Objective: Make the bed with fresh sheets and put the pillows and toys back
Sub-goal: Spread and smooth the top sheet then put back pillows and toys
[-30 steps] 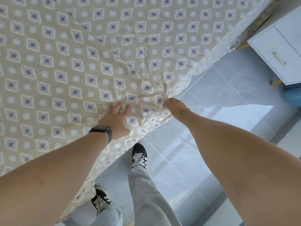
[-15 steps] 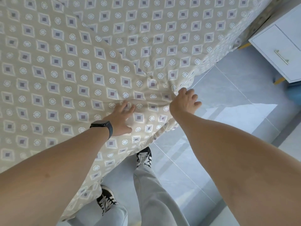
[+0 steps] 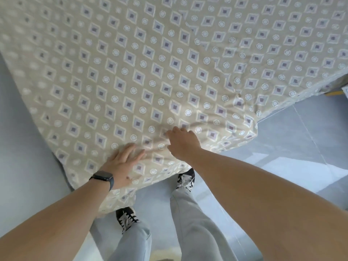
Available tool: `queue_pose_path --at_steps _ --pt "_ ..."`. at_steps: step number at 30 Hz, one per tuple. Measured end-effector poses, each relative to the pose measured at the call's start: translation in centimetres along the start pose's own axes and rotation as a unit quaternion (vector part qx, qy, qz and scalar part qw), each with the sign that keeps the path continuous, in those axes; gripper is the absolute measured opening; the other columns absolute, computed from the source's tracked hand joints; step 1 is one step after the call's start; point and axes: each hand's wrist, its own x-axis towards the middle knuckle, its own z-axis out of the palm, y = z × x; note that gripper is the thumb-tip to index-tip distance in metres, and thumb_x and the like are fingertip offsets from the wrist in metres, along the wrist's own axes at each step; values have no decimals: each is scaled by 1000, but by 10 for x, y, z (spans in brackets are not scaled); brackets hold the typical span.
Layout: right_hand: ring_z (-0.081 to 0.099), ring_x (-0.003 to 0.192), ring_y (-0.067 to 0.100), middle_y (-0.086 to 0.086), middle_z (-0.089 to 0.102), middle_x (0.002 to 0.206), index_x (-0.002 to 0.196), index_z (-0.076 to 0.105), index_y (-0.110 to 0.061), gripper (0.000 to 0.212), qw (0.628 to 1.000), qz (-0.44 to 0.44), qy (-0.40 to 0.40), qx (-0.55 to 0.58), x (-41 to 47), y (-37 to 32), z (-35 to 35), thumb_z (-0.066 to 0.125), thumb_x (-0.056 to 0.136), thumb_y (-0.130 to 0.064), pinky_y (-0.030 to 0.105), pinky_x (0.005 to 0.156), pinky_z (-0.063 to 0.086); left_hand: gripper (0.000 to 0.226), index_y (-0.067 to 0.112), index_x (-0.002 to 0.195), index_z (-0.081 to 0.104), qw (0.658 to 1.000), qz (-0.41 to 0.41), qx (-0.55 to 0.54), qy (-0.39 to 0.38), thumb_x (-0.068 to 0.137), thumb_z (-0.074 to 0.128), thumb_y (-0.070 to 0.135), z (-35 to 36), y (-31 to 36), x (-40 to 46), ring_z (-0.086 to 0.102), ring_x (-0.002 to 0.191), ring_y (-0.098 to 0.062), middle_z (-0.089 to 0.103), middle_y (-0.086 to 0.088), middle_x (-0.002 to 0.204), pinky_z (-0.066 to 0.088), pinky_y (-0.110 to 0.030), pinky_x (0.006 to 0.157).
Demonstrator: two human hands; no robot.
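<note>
A grey tiled floor (image 3: pixel 293 140) runs round the bed corner, where the patterned sheet (image 3: pixel 150 72) lies spread over the mattress and hangs past its edge. The left hand (image 3: pixel 124 166) presses flat on it, fingers straight; the right hand (image 3: pixel 183 144) rests on it with fingers bent into the cloth — whether it pinches a fold, I cannot tell. The sheet looks soft, light and easily creased, so it is best taken at the hem. No containers show.

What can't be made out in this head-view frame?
- Mattress and bed frame: covered by the patterned sheet.
- Right hand: fingertips sink into a fold, so grip unclear.
- Sheet's left part: motion-blurred.
- Yellow item at the right edge: cut off.
- Pillows, toys: out of frame.
</note>
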Motion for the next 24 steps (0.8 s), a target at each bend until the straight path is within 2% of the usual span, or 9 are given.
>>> queue_pose_path --at_steps 2,4,8,11,13,15,17,20,24 --pt "51 120 29 5 53 126 131 49 -18 34 999 -25 -18 -13 3 -29 10 54 98 -25 44 93 42 121 49 146 -29 999 -30 -13 -2 80 67 20 17 -30 -26 -15 153 -19 -22 -2 163 1 -42 125" --pt "52 120 29 5 53 125 131 48 -18 35 998 -48 -32 -38 6 -63 22 55 99 -30 43 91 43 119 50 147 -28 998 -51 -44 0 81 69 31 36 -56 -51 -6 154 -20 -20 -2 162 8 -44 125" --pt "50 125 31 6 51 132 137 44 -19 54 992 -82 -72 -71 10 -124 43 62 94 -46 44 92 44 107 53 153 -7 988 -79 -115 60 84 74 40 69 -86 -76 19 148 -31 0 -1 162 36 -45 115" --pt "54 117 30 7 52 132 134 45 -19 52 986 -99 -83 -109 9 -167 68 65 93 -44 44 87 44 77 44 144 35 979 -74 -128 139 82 78 25 87 -100 -87 51 120 -24 33 5 148 51 -38 96" --pt "57 113 29 7 54 126 132 44 -17 41 981 -93 -61 -161 8 -185 78 61 96 -28 43 84 45 56 29 121 61 977 -59 -84 185 73 79 8 94 -108 -90 64 92 -22 54 3 127 51 -36 84" --pt "58 112 28 7 56 123 133 45 -13 40 976 -82 -57 -194 8 -197 81 54 95 -11 41 84 45 45 19 87 69 975 -71 -23 210 53 72 -10 100 -115 -94 58 55 -23 65 2 95 51 -35 70" --pt "57 113 28 7 57 124 136 46 -10 42 973 -82 -54 -209 9 -201 80 50 94 -4 39 84 46 38 17 70 66 970 -82 25 226 46 54 -10 100 -114 -96 46 39 -21 62 2 71 49 -34 63" --pt "57 113 27 6 58 124 135 46 -12 41 970 -95 -55 -216 10 -201 81 49 95 -4 36 84 45 34 19 74 67 971 -82 65 214 55 46 0 94 -110 -96 48 41 -19 61 5 67 44 -33 66" --pt "55 113 25 1 59 120 126 53 -22 40 964 -115 -94 -222 5 -201 75 52 91 -3 37 88 42 42 19 101 60 984 -69 74 149 76 33 -2 89 -110 -96 61 73 -22 65 4 94 37 -36 91"
